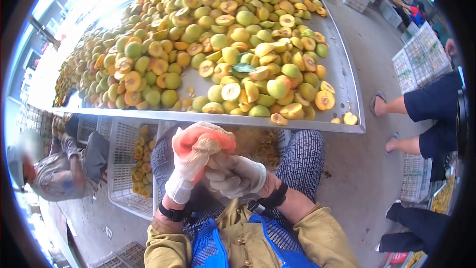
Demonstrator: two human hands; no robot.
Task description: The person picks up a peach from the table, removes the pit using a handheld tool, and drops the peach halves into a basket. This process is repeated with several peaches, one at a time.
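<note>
My left hand [201,150], in a white knitted glove with an orange-coated palm, is closed in front of my chest. Against it presses my right hand [235,174], in a greyish white glove, its fingers curled. Whatever lies between the two hands is hidden by the gloves. Just beyond them runs the front rim of a metal table [208,118], heaped with yellow-green stone fruit [233,52], some whole and many cut into halves showing brown centres. A green leaf [243,67] lies among the fruit.
A white plastic crate [119,168] with fruit halves stands at my left. Below the table edge, between my knees, lie brownish bits [255,144]. A seated person [69,164] works at the left; other people's legs [421,124] and stacked crates [419,59] are at the right.
</note>
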